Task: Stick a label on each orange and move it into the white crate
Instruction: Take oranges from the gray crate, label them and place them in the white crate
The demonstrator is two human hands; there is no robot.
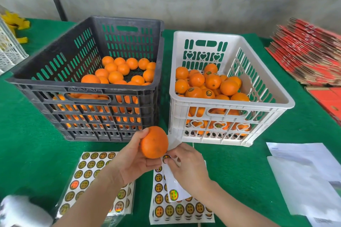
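Above the near edge of the table [36,153], the left forearm [88,202] and right forearm [236,201] are bare from the picture's bottom edge to the wrist. The left grip [132,162] and right grip [188,166] are bare hands; fingernail detail is too small to tell.

Slotted plastic crates [88,83], dimpled matt oranges [154,142], glossy holographic paper labels [86,175], fuzzy green cloth [27,143].

Crates: three. Dark crate [88,89], centre left; white crate [230,103], centre right; partial white basket [9,49], left edge.
Hands: two, left hand [132,164] and right hand [188,166].
Held orange [154,142]: one.
Pinched label [166,158]: one.
Label sheets [86,171]: two groups, lower centre.
Red carton stack [310,55]: one, upper right.
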